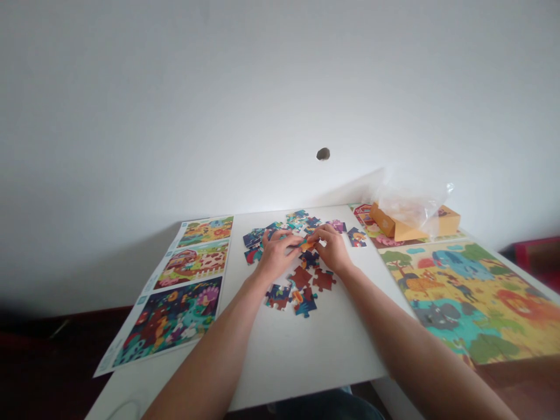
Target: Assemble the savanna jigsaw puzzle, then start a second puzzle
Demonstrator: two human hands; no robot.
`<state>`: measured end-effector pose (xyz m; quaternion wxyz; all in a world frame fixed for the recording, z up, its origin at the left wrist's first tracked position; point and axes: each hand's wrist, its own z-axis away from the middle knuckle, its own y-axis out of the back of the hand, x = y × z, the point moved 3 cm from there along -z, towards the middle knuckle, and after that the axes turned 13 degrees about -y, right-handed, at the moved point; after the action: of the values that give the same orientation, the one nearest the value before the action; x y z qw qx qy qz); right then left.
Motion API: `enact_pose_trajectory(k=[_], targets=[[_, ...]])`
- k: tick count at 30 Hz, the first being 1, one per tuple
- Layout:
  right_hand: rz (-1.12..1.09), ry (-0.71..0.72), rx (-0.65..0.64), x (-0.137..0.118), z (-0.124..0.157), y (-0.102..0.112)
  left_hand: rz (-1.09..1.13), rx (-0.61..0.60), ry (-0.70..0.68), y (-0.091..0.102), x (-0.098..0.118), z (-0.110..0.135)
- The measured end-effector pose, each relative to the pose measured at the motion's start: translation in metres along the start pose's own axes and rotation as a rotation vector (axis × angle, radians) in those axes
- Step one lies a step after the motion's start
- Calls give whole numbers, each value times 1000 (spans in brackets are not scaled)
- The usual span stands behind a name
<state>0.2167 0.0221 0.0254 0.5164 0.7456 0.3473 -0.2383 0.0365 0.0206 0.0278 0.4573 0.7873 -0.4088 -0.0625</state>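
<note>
My left hand (278, 252) and my right hand (332, 248) meet over a heap of jigsaw pieces in the middle of the white table. Between their fingertips is an orange and blue puzzle piece (307, 245), pinched from both sides; the fingers hide part of it. Just below lies a dark blue piece (310, 259). Nearer to me, several pieces are grouped, among them a brown piece (324, 280) and a blue one (305, 303). Beyond my hands lie a teal piece (297, 218) and a purple piece (336, 225). A dark piece (357, 237) sits apart at the right.
A sheet with three printed pictures (175, 291) lies at the left. At the right is an animal puzzle picture (476, 303). Behind it, a yellow box (394, 227) carries a clear plastic bag (411, 198). The white wall (219, 116) borders the table's far edge.
</note>
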Motion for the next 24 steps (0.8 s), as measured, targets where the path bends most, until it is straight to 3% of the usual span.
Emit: enact_pose_trajectory(k=[7, 10, 14, 19, 24], targets=[[-12, 21, -37, -5, 2, 2, -5, 145, 4, 10, 1, -4], [-38, -46, -29, -5, 4, 3, 6, 177, 24, 12, -2, -3], [-19, -182, -171, -3, 6, 3, 25, 209, 24, 10, -8, -1], [83, -193, -268, -1, 4, 1, 55, 290, 46, 14, -13, 3], [269, -163, -235, 1, 3, 2, 137, 232, -45, 19, -5, 3]])
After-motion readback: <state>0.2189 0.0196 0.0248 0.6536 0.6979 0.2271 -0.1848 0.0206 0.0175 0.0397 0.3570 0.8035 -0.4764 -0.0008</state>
